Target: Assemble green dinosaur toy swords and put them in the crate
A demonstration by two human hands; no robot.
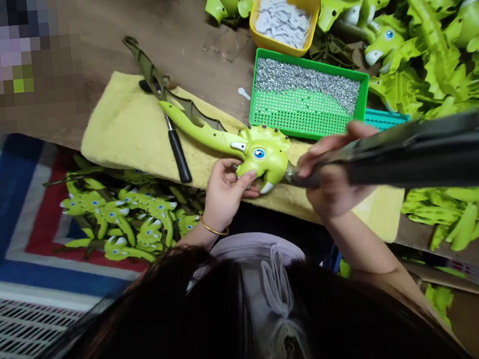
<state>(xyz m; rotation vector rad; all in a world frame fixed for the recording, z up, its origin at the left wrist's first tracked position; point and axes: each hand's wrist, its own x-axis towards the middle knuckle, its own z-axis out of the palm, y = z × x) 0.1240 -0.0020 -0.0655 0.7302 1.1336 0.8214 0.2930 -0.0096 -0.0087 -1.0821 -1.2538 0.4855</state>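
A lime-green toy dragon (268, 154) with blue eyes lies across a yellow pad (112, 121), its tail stretching to the upper left. Thumb and fingers of my left hand (227, 186) are closed around its head near the mouth and white horn. My right hand (336, 188) wraps around a long dark power screwdriver (421, 152), which comes in from the right edge. The screwdriver's front end meets the toy's right end; the exact contact point is hidden. Dark olive wings (145, 65) reach past the tail.
A black-handled tool (177, 154) lies on the pad's left. Behind stand a green basket (302, 133) of screws and a yellow bin (312, 5) of white pieces. Green toy parts (433, 45) pile up at right; several similar toys (116, 212) fill a striped bag (12, 221) at lower left.
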